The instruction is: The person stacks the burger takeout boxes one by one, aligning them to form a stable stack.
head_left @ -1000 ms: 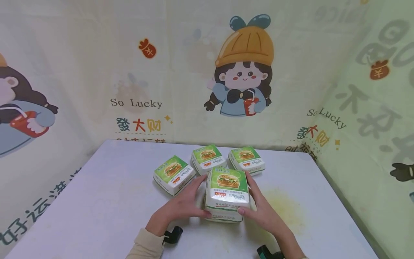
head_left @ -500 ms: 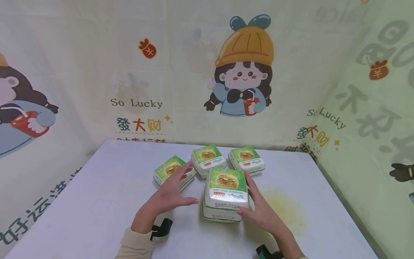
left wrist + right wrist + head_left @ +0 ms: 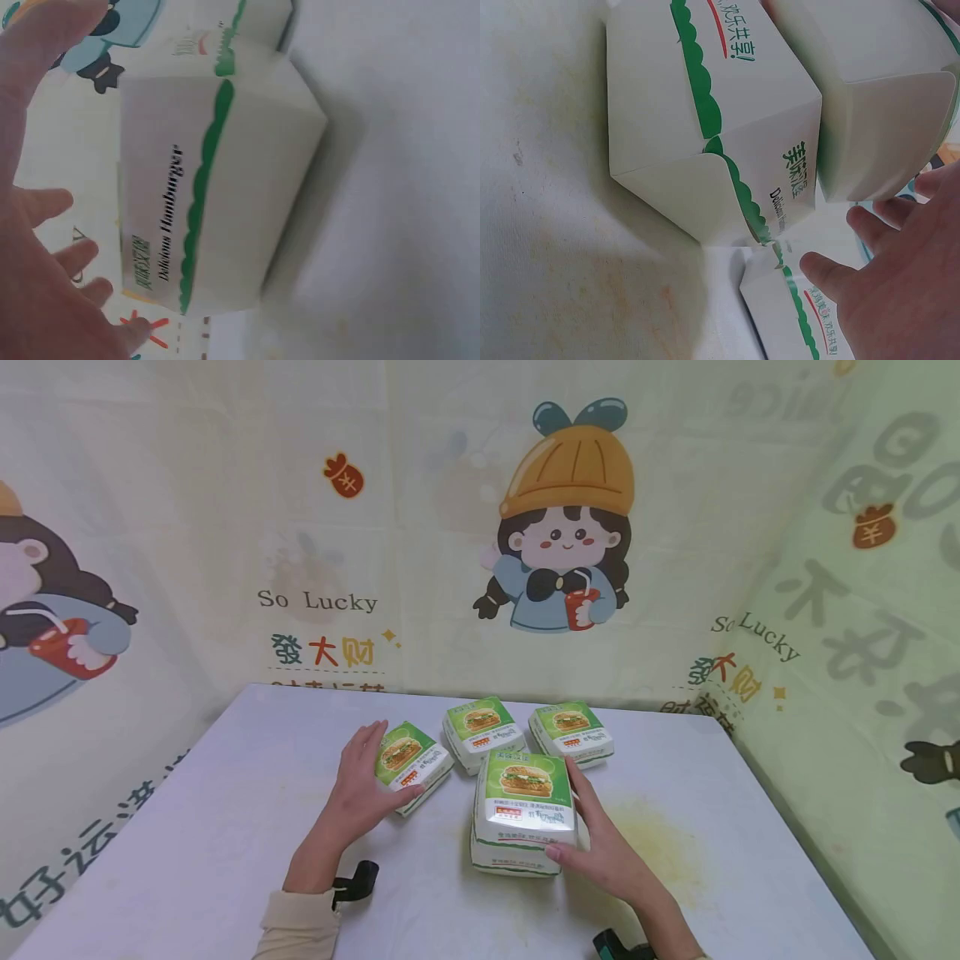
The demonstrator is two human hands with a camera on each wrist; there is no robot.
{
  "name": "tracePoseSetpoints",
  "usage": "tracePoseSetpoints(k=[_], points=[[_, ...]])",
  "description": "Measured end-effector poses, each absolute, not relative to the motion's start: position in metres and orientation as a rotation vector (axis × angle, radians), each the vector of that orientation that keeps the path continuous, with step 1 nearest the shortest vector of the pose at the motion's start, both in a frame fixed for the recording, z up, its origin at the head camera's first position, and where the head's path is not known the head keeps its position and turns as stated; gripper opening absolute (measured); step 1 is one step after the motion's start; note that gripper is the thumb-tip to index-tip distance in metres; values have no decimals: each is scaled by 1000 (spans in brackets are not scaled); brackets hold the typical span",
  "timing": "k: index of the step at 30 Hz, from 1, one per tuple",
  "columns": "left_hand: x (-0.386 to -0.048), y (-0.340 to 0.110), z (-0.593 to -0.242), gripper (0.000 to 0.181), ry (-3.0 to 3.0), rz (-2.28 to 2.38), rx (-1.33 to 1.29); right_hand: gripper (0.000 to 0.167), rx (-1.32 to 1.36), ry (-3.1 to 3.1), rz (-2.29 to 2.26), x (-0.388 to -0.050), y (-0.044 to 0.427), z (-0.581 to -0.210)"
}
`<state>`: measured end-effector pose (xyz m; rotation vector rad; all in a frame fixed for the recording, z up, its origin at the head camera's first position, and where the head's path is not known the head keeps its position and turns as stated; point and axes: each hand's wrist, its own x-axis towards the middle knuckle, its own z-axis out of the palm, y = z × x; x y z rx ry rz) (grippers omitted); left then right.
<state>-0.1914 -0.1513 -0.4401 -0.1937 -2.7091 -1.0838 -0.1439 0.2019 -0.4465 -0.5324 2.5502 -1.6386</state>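
left hand [image 3: 356, 789] spread at left burger box [image 3: 414, 760], fingers along its left side, thumb across near side; right hand [image 3: 603, 852] against right side of upper burger box [image 3: 528, 785], thumb at front, that box stacked on lower burger box [image 3: 516, 860]. back middle box [image 3: 483, 722] and back right box [image 3: 572, 727] behind stack, green tops up, all on white table [image 3: 187, 835]. printed backdrop [image 3: 427, 527] behind, cartoon girl [image 3: 566, 568], orange hat.

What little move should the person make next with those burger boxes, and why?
Perhaps close the left hand gently round the leftmost box: it is spread open along that box's left and near sides, while the right hand is at the two stacked boxes.
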Motion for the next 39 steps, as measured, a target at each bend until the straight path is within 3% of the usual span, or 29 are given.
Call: tracePoseSetpoints(k=[9, 29, 39], points=[[-199, -154, -463, 125, -2842, -1096, -6, 107, -557, 2548, -1652, -144, 202, -447], [-198, -164, -454, 114, -2798, -1249, 32, 105, -544, 2596, -1606, -145, 201, -446], [-194, -161, -429, 106, -2655, -1224, -125, 106, -528, 2603, -1601, -144, 201, -445]])
